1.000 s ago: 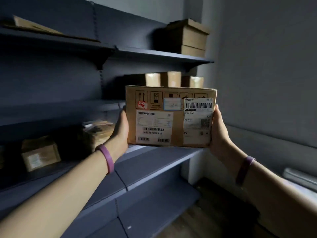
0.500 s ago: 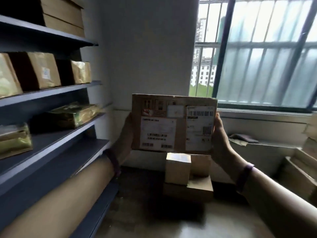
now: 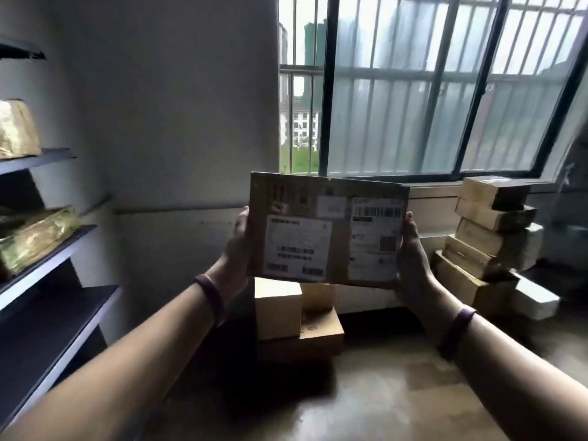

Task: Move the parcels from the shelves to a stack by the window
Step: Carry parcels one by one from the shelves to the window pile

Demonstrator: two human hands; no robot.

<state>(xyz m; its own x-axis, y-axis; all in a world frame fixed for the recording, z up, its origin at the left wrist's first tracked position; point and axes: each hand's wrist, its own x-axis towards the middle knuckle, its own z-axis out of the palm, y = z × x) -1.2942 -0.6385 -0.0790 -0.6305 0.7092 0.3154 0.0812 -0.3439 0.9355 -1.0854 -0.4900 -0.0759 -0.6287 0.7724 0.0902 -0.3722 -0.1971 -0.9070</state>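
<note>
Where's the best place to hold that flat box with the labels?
By its two short ends, one hand from each side, as the left hand and right hand grip the labelled cardboard parcel now. It is wide, flat and held upright, so opposite ends probably keep it steady.

The flat brown cardboard parcel, with two white barcoded shipping labels on its facing side, is held upright in the air, clamped at its short edges between the left grip and the right grip. Below it, a low stack of boxes sits on the floor under the window, and a taller leaning stack of parcels stands at the right. At the left, one gold-wrapped parcel lies on the shelves and another gold parcel sits one level higher.
</note>
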